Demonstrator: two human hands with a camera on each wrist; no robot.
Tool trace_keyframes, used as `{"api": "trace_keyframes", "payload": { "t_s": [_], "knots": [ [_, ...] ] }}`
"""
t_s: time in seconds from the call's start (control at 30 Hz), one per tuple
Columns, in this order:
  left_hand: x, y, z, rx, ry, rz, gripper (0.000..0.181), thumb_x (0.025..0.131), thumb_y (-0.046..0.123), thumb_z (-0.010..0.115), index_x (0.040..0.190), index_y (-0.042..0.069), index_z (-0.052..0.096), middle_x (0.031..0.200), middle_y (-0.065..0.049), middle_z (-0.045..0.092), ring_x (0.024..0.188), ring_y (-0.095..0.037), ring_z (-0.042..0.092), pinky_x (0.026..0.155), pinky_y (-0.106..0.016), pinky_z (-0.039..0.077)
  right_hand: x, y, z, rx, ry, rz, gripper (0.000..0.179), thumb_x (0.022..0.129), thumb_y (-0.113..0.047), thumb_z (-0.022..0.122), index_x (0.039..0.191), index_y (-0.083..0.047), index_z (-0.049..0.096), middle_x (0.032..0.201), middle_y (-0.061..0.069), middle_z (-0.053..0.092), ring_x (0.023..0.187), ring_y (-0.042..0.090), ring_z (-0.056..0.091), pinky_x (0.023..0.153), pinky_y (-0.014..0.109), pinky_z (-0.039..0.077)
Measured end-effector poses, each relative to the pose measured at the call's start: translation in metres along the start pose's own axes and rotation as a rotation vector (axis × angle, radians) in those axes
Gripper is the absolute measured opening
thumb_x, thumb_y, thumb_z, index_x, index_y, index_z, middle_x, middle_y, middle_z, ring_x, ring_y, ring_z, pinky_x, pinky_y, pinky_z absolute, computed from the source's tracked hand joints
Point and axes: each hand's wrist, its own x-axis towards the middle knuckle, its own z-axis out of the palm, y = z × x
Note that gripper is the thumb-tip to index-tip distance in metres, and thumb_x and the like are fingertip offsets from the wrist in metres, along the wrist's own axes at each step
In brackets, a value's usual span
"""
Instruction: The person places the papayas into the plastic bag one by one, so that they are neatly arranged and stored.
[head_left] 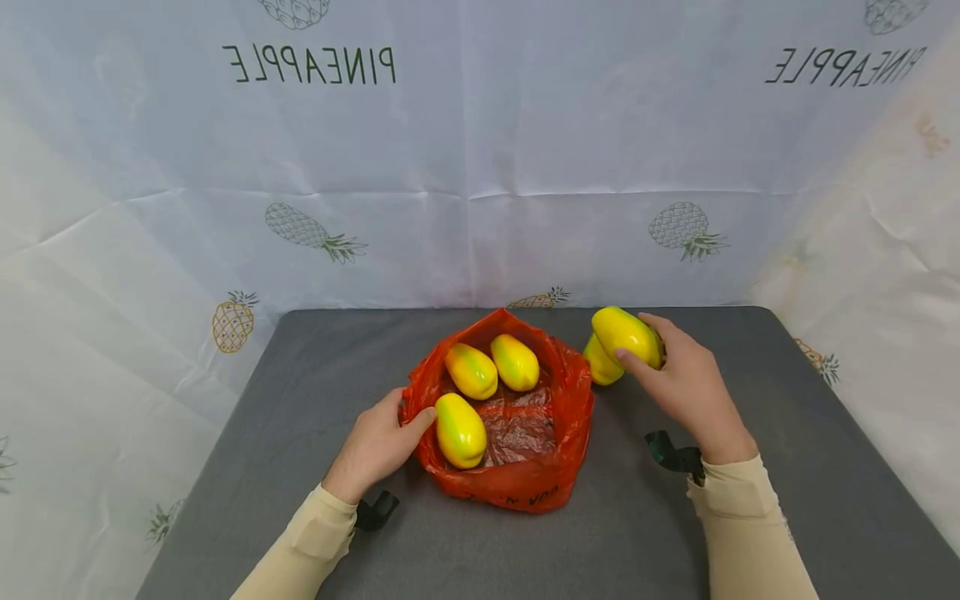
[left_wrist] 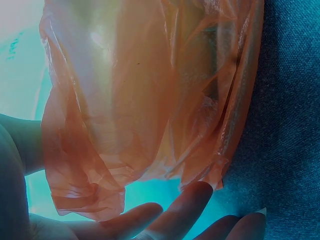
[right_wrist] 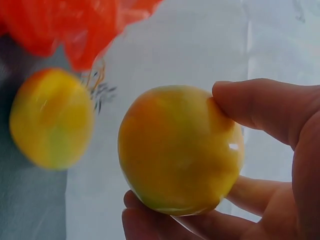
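Note:
A red plastic bag (head_left: pixel 525 483) stands with its mouth spread wide. Inside lie three glossy yellow-green papayas: one (head_left: pixel 461 431) at the near left, two others (head_left: pixel 471 372) (head_left: pixel 515 363) toward the back. My left hand (head_left: pixel 378 446) pinches the bag's left rim, thumb over the edge and fingers outside. In the left wrist view the bag's thin film (left_wrist: pixel 135 100) hangs between thumb and fingers. To the right of the bag, my right hand (head_left: pixel 686 383) holds a papaya (head_left: pixel 624 332) (right_wrist: pixel 180 150) between thumb and fingers. Another papaya (head_left: pixel 602 363) (right_wrist: pixel 51 119) rests on the table, partly hidden behind it.
The dark grey table (head_left: pixel 315 367) runs back to a white cloth (head_left: pixel 480 142) printed with pineapples, which also hangs at both sides. A black strap (head_left: pixel 377 510) sits at the left wrist and a dark green one (head_left: pixel 671 454) at the right.

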Motion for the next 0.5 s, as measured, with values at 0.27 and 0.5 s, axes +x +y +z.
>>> {"api": "trace_keyframes", "payload": {
  "t_s": [0.27, 0.5],
  "knots": [
    [0.001, 0.001, 0.0, -0.002, 0.0, -0.001, 0.055, 0.104, 0.045, 0.068, 0.144, 0.008, 0.059, 0.106, -0.005, 0.074, 0.08, -0.018, 0.063, 0.073, -0.032, 0.053, -0.008, -0.026, 0.013, 0.039, -0.053, -0.07, 0.078, 0.104, -0.046, 0.071, 0.165, -0.008, 0.04, 0.153, 0.022, 0.058, 0.121, 0.039, 0.063, 0.1, 0.061, 0.056],
    [0.0, 0.002, 0.0, -0.01, -0.002, -0.006, 0.053, 0.104, 0.044, 0.068, 0.141, 0.008, 0.06, 0.1, -0.005, 0.073, 0.078, -0.019, 0.062, 0.07, -0.032, 0.051, -0.011, -0.041, 0.029, 0.048, -0.093, -0.141, 0.073, 0.103, -0.041, 0.072, 0.164, -0.012, 0.044, 0.154, 0.016, 0.059, 0.12, 0.034, 0.064, 0.097, 0.055, 0.058]
  ]
}}
